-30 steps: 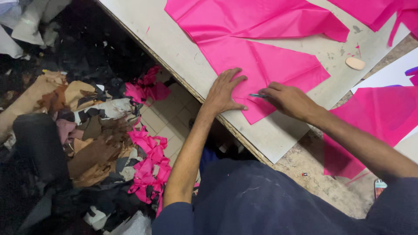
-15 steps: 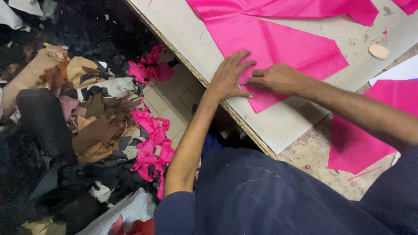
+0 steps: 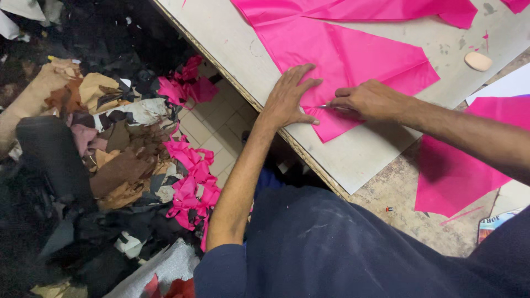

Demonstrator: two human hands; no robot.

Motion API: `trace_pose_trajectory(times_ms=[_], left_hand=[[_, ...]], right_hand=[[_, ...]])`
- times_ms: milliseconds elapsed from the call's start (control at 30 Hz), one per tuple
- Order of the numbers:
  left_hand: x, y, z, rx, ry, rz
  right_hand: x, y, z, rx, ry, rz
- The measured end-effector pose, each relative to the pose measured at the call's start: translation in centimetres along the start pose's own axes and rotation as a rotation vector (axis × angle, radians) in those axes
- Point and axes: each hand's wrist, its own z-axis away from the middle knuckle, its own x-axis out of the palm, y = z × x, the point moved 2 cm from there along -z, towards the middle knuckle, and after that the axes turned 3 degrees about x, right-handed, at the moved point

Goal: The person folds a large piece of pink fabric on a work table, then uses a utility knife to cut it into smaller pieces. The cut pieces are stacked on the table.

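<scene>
A bright pink sheet of thin material lies flat on a pale board on the worktable. My left hand presses down flat on the sheet's near corner, fingers spread. My right hand is closed around a thin metal blade, whose tip points at the sheet just beside my left thumb. More pink sheet lies further back on the board.
A small beige oval block sits at the board's right. Another pink sheet and white paper lie at right. On the tiled floor left of the table are heaps of pink, brown and black scraps.
My view has shifted and drawn closer. Both hands stay on the near corner of the pink sheet; my right hand with the blade has closed in next to my left hand.
</scene>
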Motion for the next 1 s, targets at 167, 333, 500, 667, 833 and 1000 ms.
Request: trace_pose_trajectory(times_ms=[167, 333, 500, 667, 833, 1000], left_hand=[[0.2, 0.1, -0.2, 0.001, 0.004, 0.001], [0.4, 0.0, -0.4, 0.020, 0.015, -0.015], [0.6, -0.1, -0.7, 0.023, 0.017, -0.019], [0.9, -0.2, -1.6, 0.000, 0.002, -0.049], [0.9, -0.3, -2.6, -0.030, -0.048, -0.096], [1.0, -0.8, -3.0, 0.008, -0.051, -0.124]], right_hand=[[-0.3, -1.0, 1.9, 0.040, 0.024, -0.043], [0.7, -1.8, 3.8, 0.206, -0.036, -0.068], [2.8, -3.2, 7.1, 0.335, 0.127, -0.167], [4.4, -6.2, 11.0, 0.543, 0.132, -0.256], [1.9, -6.3, 10.3, 0.639, -0.082, -0.198], [-0.8, -8.8, 5.9, 0.540, 0.146, -0.203]])
